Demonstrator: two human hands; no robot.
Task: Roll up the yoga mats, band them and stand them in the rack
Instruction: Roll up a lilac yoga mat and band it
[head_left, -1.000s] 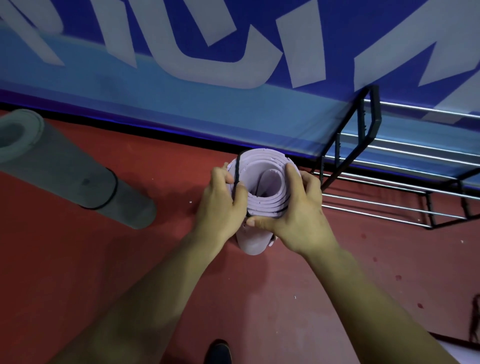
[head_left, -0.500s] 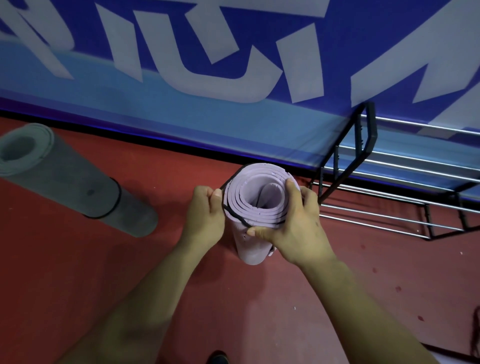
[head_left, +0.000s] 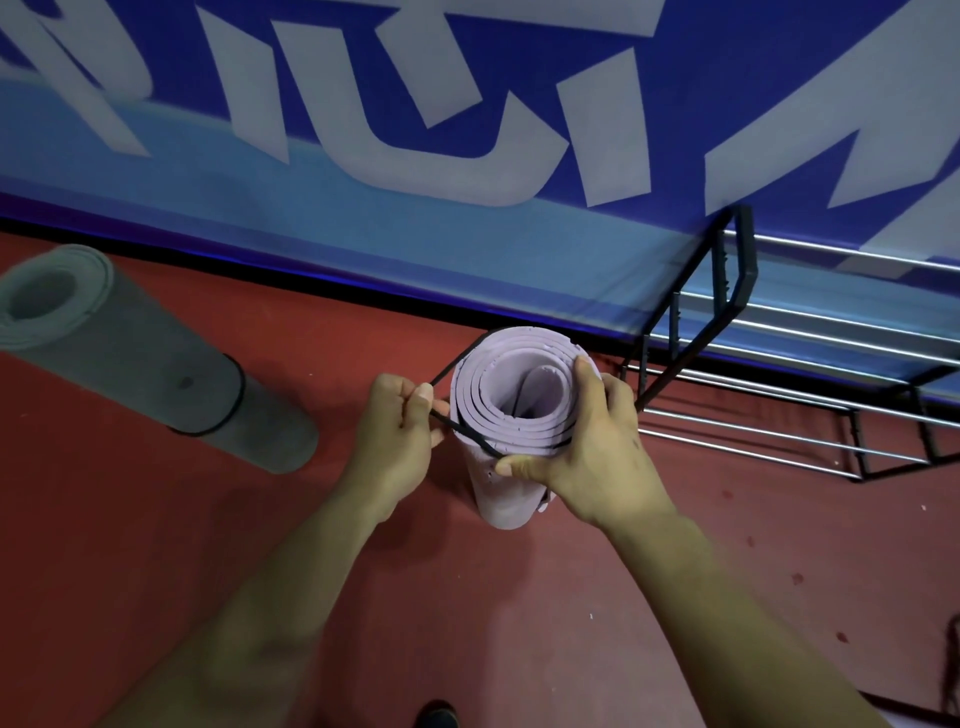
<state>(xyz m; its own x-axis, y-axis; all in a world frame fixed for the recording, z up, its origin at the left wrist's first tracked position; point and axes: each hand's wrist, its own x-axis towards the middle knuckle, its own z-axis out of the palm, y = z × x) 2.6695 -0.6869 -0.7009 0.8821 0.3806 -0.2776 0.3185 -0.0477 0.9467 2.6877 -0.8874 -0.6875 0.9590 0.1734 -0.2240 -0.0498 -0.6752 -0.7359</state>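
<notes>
— Where is the lilac mat (head_left: 498, 493)?
— Rolled, standing on end on the red floor (head_left: 363, 597), between the two hands; its open spiral end faces up; the rack (head_left: 737, 291) is just beside it on the right.
— And the right grip (head_left: 597, 452)?
— Closed round the top of the roll; thumb on the near side, fingers curled over the far rim.
— The left grip (head_left: 397, 431)?
— Just left of the roll, not touching it as far as I can see; fingers and thumb pinch the black band (head_left: 457, 366); the band runs taut from that pinch to the far rim and across the near side under the right thumb.
— Count them for me.
— Two mats: the lilac one and a grey mat (head_left: 145, 364), well apart on the left, rolled and leaning; two bands: the one in hand, and a second band (head_left: 236, 400) round the grey roll's middle; one rack, black frame with silver bars, against the blue banner wall (head_left: 467, 244); one dark shoe tip (head_left: 436, 717) at the bottom edge.
</notes>
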